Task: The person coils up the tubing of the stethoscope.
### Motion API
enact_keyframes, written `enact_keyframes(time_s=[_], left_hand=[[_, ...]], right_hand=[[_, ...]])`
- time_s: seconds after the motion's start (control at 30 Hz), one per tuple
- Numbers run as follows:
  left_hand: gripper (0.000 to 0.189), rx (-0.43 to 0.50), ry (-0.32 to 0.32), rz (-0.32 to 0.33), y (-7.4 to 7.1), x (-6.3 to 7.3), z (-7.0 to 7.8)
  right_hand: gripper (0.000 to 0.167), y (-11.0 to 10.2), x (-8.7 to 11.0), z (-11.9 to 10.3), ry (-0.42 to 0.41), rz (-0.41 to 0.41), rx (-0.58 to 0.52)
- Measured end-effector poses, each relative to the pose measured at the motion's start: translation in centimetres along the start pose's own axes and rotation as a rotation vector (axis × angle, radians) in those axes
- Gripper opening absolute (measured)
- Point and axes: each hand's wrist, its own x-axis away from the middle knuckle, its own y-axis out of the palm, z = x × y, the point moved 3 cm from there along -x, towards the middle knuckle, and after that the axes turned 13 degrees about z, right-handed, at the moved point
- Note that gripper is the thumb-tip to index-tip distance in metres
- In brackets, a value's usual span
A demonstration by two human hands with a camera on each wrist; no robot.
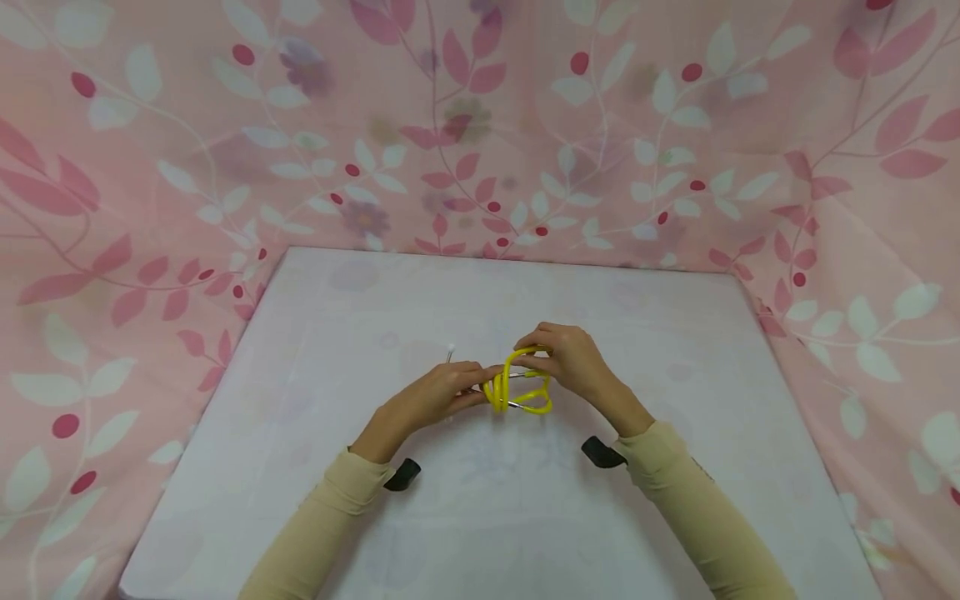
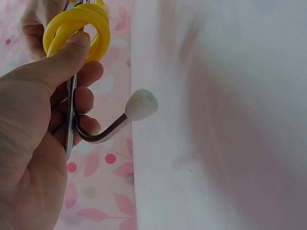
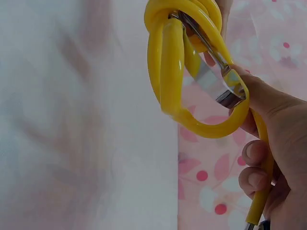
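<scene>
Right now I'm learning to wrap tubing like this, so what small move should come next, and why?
I'd probably have the right hand guide the yellow tail one more turn around the yellow loops, while the left hand steadies the metal rod. The loops already circle the rod, but the tail lies outside them, in the right hand's grip.

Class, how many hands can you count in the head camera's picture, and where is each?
2: the left hand grips a metal rod, left of the looped yellow tube; the right hand grips that tube, at its right side. Some fingers are partly hidden.
</scene>
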Motion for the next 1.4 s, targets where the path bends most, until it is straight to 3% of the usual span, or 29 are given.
enact_keyframes(time_s=[0.17, 0.4, 0.7, 0.97, 1.13, 1.4], left_hand=[[0.06, 0.049, 0.014, 0.006, -0.2, -0.1, 0.3], [0.059, 0.121, 0.038, 0.027, -0.5, -0.4, 1.0], [0.059, 0.103, 0.052, 0.087, -0.3, -0.5, 0.5], [0.059, 0.061, 0.028, 0.189, -0.5, -0.5, -1.1], [0.062, 0.072, -0.012, 0.254, -0.9, -0.5, -2.4], [0.065, 0.037, -0.123, 0.31, -1.3, -0.2, -4.2]], right_hand=[[0.019, 0.3, 0.0, 1.4, 0.106, -0.032, -0.158], [0.011, 1.2, 0.8, 3.3, 0.307, -0.147, -0.372], [0.024, 3.5, 3.0, 4.6, 0.422, -0.228, -0.619], [0.027, 5.8, 4.5, 3.9, 0.454, -0.234, -0.698], [0.029, 6.5, 4.9, 2.8, 0.473, -0.25, -0.658], [0.033, 6.5, 5.6, 0.7, 0.272, -0.175, -0.315]])
